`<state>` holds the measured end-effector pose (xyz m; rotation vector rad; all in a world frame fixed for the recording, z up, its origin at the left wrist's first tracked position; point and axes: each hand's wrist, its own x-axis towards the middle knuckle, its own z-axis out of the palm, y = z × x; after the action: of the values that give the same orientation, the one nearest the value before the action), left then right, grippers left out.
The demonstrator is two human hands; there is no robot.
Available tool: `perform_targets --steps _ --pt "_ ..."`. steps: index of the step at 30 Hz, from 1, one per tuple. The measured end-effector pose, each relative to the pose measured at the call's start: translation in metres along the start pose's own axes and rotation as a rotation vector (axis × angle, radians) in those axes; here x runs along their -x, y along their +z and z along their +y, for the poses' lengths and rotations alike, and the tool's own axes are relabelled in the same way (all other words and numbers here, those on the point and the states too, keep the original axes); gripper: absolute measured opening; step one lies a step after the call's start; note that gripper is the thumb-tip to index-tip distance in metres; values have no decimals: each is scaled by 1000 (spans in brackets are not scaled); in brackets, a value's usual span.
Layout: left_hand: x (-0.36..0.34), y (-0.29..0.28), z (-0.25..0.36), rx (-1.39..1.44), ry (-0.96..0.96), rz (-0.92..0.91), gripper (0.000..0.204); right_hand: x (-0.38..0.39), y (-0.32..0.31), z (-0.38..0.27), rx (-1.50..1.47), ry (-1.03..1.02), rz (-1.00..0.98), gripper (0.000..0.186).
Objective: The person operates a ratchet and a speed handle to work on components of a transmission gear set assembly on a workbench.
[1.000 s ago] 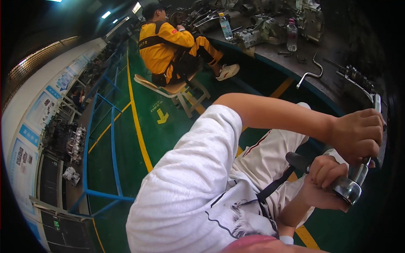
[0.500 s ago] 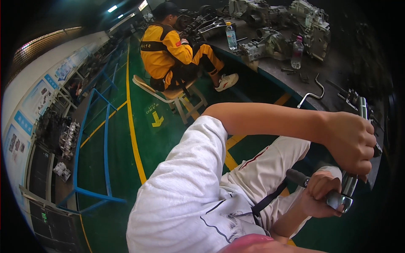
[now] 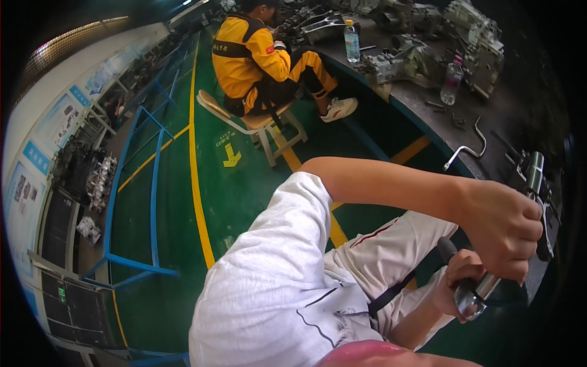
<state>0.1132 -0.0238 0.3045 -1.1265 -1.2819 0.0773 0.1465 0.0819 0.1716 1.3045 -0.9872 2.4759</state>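
Observation:
My left hand [image 3: 502, 229] is closed around a chrome extension bar, whose thick end [image 3: 535, 171] sticks out beyond my knuckles. Just below it, my right hand [image 3: 455, 278] grips a ratchet wrench [image 3: 470, 301] close to its rounded chrome head. The wrench's black handle end [image 3: 447, 247] pokes out past my right fingers. Bar and wrench head appear joined. Beyond my left hand, metal parts [image 3: 550, 229] lie at the edge of the dark workbench [image 3: 422, 113]; what they are is hard to make out.
A crank-shaped brace [image 3: 471, 150] lies on the bench. Farther back stand two bottles [image 3: 351, 43] [image 3: 451, 81] and gearbox casings [image 3: 474, 52]. A person in a yellow jacket [image 3: 244, 58] sits on a chair [image 3: 260, 125]. Blue rails [image 3: 154, 214] stand at left.
The wrench has swung, its black handle end tilting upward and its head dropping lower. My left hand has moved slightly down with the bar. The whole view has shifted a little.

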Motion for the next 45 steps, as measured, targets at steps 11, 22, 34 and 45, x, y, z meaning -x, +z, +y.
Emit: perform_targets --steps 11,22,34,45 --pt "-32 -47 21 -70 216 4 16 -21 50 -15 706 -389 -110 38" --pt "-94 -74 16 -7 677 161 8 -7 83 -46 1031 -506 -97 27" --pt "-104 -47 13 -26 4 379 17 13 83 -77 941 -412 -140 23" --pt "-96 -77 40 1866 -1570 256 40 21 80 -78 859 -398 -48 25"
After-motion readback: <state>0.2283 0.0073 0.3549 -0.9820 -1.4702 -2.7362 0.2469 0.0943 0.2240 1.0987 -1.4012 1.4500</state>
